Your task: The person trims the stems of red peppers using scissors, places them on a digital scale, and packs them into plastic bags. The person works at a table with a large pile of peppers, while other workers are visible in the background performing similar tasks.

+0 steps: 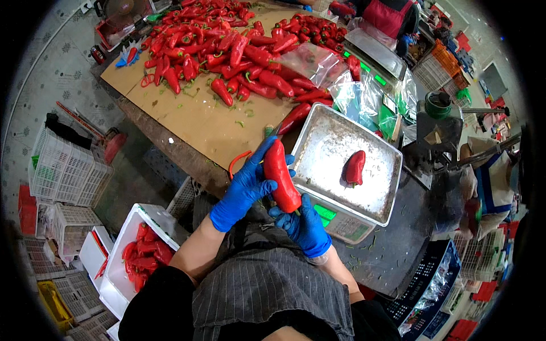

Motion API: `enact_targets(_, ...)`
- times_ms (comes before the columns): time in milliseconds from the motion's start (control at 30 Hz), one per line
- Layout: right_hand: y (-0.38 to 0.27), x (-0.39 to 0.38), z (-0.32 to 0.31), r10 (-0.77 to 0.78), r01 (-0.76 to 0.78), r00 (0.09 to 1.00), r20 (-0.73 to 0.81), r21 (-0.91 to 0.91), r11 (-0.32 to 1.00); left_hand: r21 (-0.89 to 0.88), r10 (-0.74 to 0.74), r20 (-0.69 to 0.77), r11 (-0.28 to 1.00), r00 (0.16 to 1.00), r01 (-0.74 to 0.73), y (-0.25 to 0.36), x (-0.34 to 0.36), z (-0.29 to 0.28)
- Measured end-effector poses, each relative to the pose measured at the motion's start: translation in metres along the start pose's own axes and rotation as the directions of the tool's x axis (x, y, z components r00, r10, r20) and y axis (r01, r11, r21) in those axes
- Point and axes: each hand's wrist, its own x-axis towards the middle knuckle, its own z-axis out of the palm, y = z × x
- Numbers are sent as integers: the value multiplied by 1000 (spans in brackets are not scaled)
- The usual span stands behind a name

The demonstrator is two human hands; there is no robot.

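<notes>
My left hand, in a blue glove, is wrapped round a long red pepper, held tilted in front of my apron. My right hand, also blue-gloved, has its fingers curled at the pepper's lower, stem end. Just right of my hands stands a scale with a metal tray. A single red pepper lies in that tray. Beside my left wrist a thin red loop sticks out at the table's edge; the rest of it is hidden.
A large heap of red peppers covers the far table. Clear plastic bags and a second scale stand beyond the tray. A white foam box of peppers sits at lower left. Across the table is a person in a red apron.
</notes>
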Motion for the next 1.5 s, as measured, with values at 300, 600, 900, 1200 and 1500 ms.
enact_targets(300, -1, 6, -4, -4, 4, 1000, 26, -6, 1000, -283, -31, -129, 959, 991, -7, -8, 0, -10)
enact_targets(600, -16, 1, 17, -386, 340, 920, -58, -368, 866, -811, -126, -140, 584, 982, -40, -31, 2, -19)
enact_targets(900, -9, 4, 16, -384, 338, 921, -64, -357, 871, -765, -106, -150, 643, 983, -47, -31, -3, -19)
enact_targets(1200, -10, 9, 21, -655, 483, 755, 35, -705, 519, -222, 70, -208, 968, 976, -117, -22, 1, 0)
enact_targets(1500, -17, 9, 8, -682, 462, 579, 447, -869, -178, 291, 278, -372, 941, 886, -173, -37, -2, 16)
